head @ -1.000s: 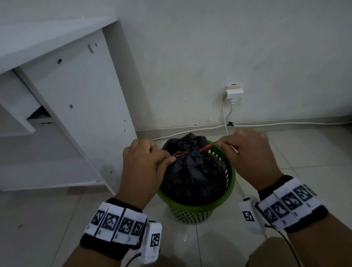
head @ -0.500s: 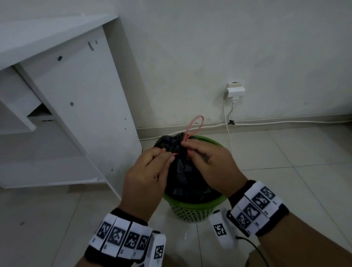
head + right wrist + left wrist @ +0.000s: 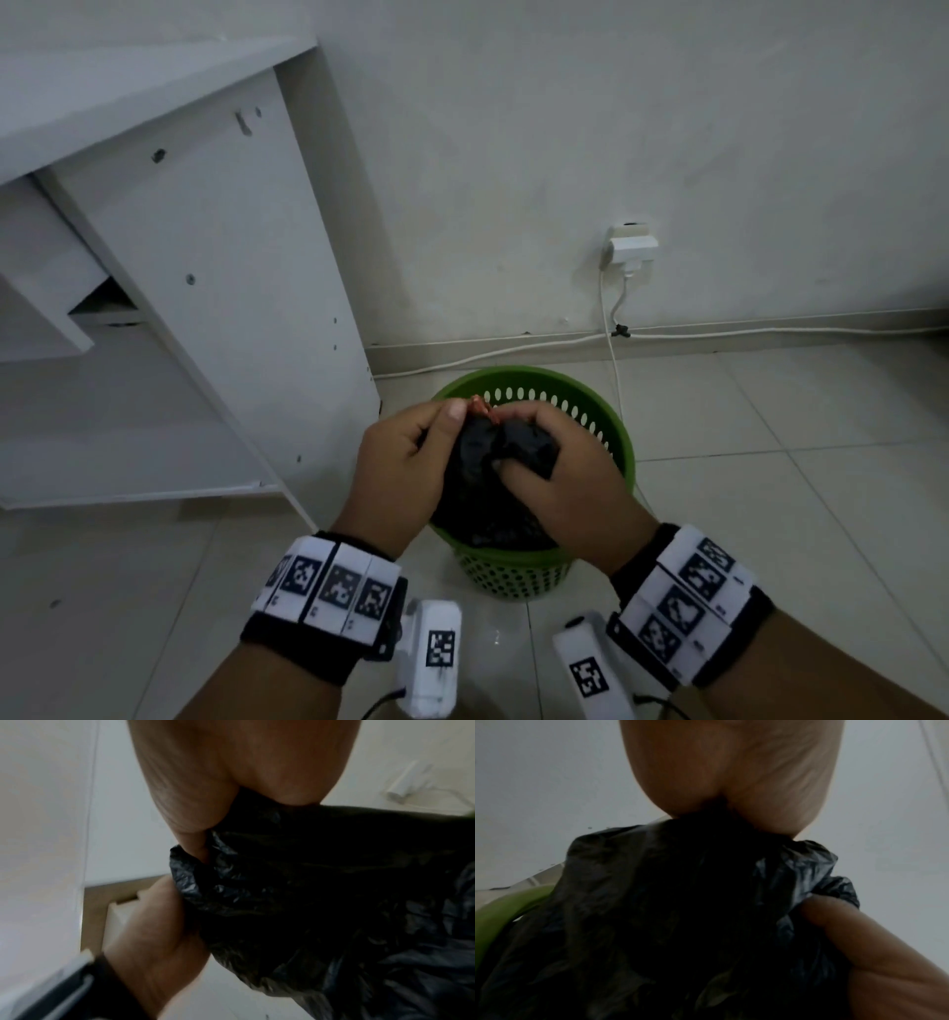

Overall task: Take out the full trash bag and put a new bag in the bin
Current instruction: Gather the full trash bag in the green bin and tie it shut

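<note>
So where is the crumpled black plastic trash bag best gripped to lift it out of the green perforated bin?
At its gathered neck, from above. The black plastic trash bag bunches narrow at the top, where the left hand and right hand already clutch it beside the red drawstring; the green perforated bin walls off its sides.

Both forearms are bare. The left wrist carries a black band (image 3: 308,652) under a row of white tiles (image 3: 328,586), each printed with a black square code marker. A white camera housing (image 3: 434,663) with one such marker hangs off that band's inner side, and a thin black cable trails from it. The right wrist wears a matching black band (image 3: 755,637), white marker tiles (image 3: 688,601) and a white housing (image 3: 590,668), also cabled.
</note>
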Demonstrator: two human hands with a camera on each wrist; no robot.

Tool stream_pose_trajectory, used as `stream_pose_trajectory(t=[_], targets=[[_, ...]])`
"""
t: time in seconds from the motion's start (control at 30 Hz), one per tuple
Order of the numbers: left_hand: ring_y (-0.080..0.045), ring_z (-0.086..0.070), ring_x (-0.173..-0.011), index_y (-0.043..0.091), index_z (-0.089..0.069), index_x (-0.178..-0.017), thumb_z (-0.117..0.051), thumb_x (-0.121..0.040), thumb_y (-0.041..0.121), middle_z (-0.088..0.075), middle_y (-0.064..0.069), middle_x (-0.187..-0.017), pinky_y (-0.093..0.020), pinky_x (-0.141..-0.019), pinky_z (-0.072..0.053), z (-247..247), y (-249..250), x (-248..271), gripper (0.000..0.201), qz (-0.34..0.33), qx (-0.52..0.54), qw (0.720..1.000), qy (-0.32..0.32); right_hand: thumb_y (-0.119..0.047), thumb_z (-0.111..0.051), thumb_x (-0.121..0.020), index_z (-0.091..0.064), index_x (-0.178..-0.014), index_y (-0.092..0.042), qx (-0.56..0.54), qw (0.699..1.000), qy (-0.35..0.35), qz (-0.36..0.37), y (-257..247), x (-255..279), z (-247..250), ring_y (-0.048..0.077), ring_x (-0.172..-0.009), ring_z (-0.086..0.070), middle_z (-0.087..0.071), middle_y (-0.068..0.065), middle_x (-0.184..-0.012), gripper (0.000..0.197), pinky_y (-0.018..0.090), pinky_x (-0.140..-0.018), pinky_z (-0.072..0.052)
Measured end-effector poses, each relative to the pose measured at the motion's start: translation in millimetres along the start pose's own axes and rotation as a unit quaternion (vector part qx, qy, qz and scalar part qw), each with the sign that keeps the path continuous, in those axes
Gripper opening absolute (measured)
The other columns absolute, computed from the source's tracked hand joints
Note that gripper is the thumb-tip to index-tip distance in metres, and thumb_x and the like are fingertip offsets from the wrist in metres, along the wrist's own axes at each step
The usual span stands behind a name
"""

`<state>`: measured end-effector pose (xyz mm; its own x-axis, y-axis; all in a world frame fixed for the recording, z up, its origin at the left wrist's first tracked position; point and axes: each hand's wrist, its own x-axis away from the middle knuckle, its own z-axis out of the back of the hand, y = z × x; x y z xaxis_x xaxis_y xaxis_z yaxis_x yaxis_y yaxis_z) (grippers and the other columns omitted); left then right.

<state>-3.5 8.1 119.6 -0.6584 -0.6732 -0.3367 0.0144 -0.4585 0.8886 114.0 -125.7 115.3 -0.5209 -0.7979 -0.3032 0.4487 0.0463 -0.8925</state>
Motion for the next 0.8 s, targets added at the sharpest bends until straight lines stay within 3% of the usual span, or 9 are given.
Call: stream_pose_trajectory(t=[0.13,0.23,0.3,0.4,0.47,0.53,0.63,0.7,0.8], targets=[[-0.009,-0.070,-0.106,0.034,-0.071,-0.114,-0.063,-0.088,0.054,-0.076,0.011,-0.109,-0.031,-0.090,-0.056,-9.9,-1.6,16.2,0.034,0.046,0.082,0.991,-0.095,-0.013,-0.065,-0.092,-0.071,-0.102,-0.016,-0.089,0.993,0.024,-0.068,-12.0,-5.5,6.7,0.015,-0.089,-0.069,-0.073,0.001,-0.091,0.012,0.034,-0.081,-0.057],[-0.002,-0.072,-0.095,0.042,-0.071,-0.101,-0.067,-0.089,0.045,-0.077,0.018,-0.098,-0.030,-0.083,-0.059,-19.5,-1.8,17.6,0.013,0.064,0.048,0.996,-0.046,-0.016,-0.066,-0.092,-0.072,-0.095,-0.013,-0.086,0.992,0.045,-0.081,-13.0,-7.7,5.7,0.019,-0.085,-0.069,-0.072,0.006,-0.087,0.008,0.039,-0.079,-0.057],[-0.009,-0.074,-0.090,0.039,-0.075,-0.095,-0.066,-0.091,0.038,-0.079,0.012,-0.092,-0.038,-0.083,-0.061,-21.7,-1.2,14.5,0.011,0.095,0.068,0.993,-0.012,-0.022,-0.069,-0.090,-0.068,-0.099,-0.016,-0.016,0.997,0.061,-0.046,-8.1,-6.6,3.9,0.013,-0.093,-0.066,-0.068,0.005,-0.097,0.011,0.033,-0.083,-0.055],[-0.023,-0.076,-0.090,0.023,-0.080,-0.095,-0.064,-0.097,0.029,-0.080,-0.002,-0.091,-0.042,-0.081,-0.061,-22.0,2.8,10.1,0.017,0.193,0.153,0.969,-0.019,-0.034,-0.075,-0.083,-0.055,-0.125,-0.021,0.066,0.993,0.079,0.049,-2.2,-3.4,5.1,-0.001,-0.114,-0.054,-0.056,-0.002,-0.123,0.048,0.012,-0.095,-0.042],[-0.031,-0.076,-0.092,0.013,-0.079,-0.098,-0.061,-0.099,0.025,-0.079,-0.012,-0.094,-0.043,-0.081,-0.061,-23.8,8.5,6.4,0.021,0.264,0.229,0.936,-0.037,-0.039,-0.075,-0.081,-0.048,-0.137,-0.017,0.132,0.983,0.043,0.120,2.2,-2.3,7.7,0.000,-0.128,-0.044,-0.050,-0.002,-0.136,0.066,0.011,-0.106,-0.033],[-0.033,-0.075,-0.090,0.010,-0.079,-0.098,-0.058,-0.100,0.020,-0.079,-0.015,-0.094,-0.039,-0.077,-0.060,-28.4,10.3,3.6,0.023,0.300,0.251,0.919,-0.039,-0.038,-0.073,-0.083,-0.049,-0.139,-0.017,0.173,0.975,0.001,0.142,8.9,-1.5,8.3,-0.002,-0.130,-0.043,-0.051,-0.006,-0.136,0.064,0.012,-0.109,-0.031],[-0.026,-0.074,-0.088,0.016,-0.080,-0.090,-0.053,-0.100,0.022,-0.078,-0.009,-0.087,-0.036,-0.074,-0.058,-36.6,9.1,2.5,0.029,0.290,0.160,0.942,-0.058,-0.029,-0.073,-0.086,-0.063,-0.124,-0.020,0.143,0.984,0.008,0.104,18.4,-3.7,8.9,-0.011,-0.110,-0.054,-0.061,-0.016,-0.116,0.040,0.007,-0.098,-0.040],[-0.022,-0.072,-0.090,0.016,-0.077,-0.089,-0.050,-0.101,0.027,-0.076,-0.006,-0.089,-0.044,-0.084,-0.058,-40.9,5.1,5.2,0.031,0.260,0.085,0.960,-0.065,-0.026,-0.075,-0.085,-0.070,-0.109,-0.021,0.108,0.992,0.037,0.046,21.2,-7.3,11.4,-0.007,-0.099,-0.062,-0.069,-0.015,-0.105,0.024,0.008,-0.088,-0.046],[-0.011,-0.068,-0.094,0.021,-0.073,-0.097,-0.054,-0.100,0.042,-0.072,0.004,-0.097,-0.037,-0.086,-0.057,-43.8,-5.6,13.1,0.028,0.177,0.030,0.983,-0.030,-0.024,-0.075,-0.086,-0.076,-0.095,-0.016,0.006,0.995,0.067,-0.078,19.2,-14.3,13.9,0.003,-0.085,-0.070,-0.076,-0.007,-0.089,0.012,0.015,-0.075,-0.054]])
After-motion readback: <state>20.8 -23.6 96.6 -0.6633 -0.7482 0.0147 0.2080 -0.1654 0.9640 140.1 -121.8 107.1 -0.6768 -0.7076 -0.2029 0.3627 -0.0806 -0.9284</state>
